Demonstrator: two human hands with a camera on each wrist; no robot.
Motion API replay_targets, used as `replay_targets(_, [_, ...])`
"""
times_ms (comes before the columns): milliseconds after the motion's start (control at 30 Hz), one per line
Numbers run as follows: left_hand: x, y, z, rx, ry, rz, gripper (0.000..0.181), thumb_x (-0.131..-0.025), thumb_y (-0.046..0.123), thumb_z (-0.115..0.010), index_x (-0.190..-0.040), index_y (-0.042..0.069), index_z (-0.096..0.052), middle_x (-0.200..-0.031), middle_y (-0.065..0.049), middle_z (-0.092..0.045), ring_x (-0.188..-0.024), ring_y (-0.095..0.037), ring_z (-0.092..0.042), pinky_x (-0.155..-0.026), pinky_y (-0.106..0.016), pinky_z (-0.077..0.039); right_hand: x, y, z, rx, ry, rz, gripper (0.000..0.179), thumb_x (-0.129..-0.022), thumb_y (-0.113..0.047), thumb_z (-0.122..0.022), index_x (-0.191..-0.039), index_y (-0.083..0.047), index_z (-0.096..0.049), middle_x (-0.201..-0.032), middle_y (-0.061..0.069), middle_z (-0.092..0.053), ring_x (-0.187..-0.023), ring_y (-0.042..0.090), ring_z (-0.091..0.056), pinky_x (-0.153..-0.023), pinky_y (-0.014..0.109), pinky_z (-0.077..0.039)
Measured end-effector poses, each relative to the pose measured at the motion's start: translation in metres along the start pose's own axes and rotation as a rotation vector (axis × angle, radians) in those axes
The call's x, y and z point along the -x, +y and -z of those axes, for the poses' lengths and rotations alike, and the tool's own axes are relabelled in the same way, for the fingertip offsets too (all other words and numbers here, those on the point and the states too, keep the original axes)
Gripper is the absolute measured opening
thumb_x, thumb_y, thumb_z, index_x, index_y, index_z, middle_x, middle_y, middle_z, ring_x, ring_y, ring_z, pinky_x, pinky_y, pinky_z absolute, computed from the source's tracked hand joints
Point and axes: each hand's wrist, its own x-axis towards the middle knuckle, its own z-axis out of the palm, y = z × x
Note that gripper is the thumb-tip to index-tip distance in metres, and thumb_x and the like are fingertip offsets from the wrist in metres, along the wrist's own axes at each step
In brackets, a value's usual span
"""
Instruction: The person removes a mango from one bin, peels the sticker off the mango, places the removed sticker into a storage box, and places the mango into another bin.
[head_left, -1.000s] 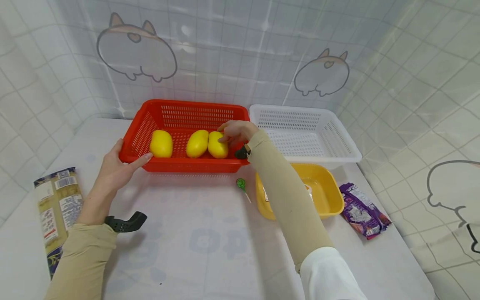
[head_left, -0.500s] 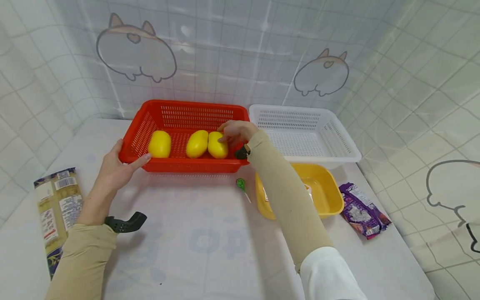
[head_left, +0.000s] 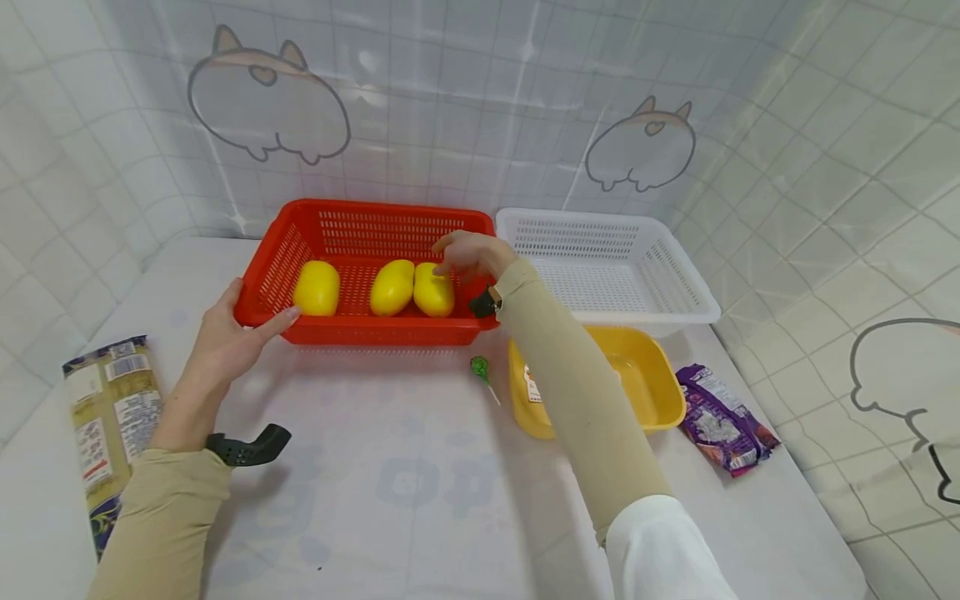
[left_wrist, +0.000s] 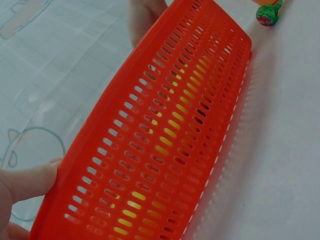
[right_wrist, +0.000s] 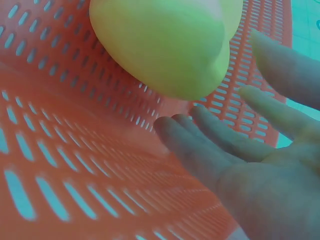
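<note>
Three yellow mangoes lie in the red basket (head_left: 382, 331): a left mango (head_left: 317, 288), a middle mango (head_left: 392, 287) and a right mango (head_left: 434, 290), the last two side by side. My left hand (head_left: 228, 342) is at the basket's front left corner, its thumb and fingers spread along the rim. In the left wrist view, the thumb (left_wrist: 37, 181) touches the rim. Inside the basket's right end, my right hand (head_left: 474, 254) is over the right mango. The right wrist view shows its fingers (right_wrist: 220, 132) extended beside a mango (right_wrist: 160, 45), holding nothing.
A white basket (head_left: 611, 317) adjoins the red one on the right. In front of it stands a yellow bin (head_left: 660, 375), partly hidden by my right sleeve. A green lollipop (head_left: 480, 367), a purple packet (head_left: 723, 421) and a long clear-and-gold packet (head_left: 112, 417) lie on the table.
My right hand has lifted slightly from the right mango. The left mango has shifted a little to the left. The left hand has stayed at the basket corner.
</note>
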Motion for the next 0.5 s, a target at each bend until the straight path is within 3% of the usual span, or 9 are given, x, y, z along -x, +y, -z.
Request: replay_targets(500, [0.002, 0.000, -0.001, 0.003, 0.001, 0.012, 0.110, -0.092, 0.062, -0.057, -0.159, 0.011, 0.013, -0.165, -0.025, -0.008, -0.145, -0.051, -0.019, -0.110, -0.069, -0.033, 0.014, -0.007, 0.002, -0.022, 0.029, 0.075, 0.058, -0.098, -0.014, -0.062, -0.152, -0.014, -0.041, -0.160, 0.002, -0.030, -0.134, 0.023, -0.042, -0.115, 0.043, -0.040])
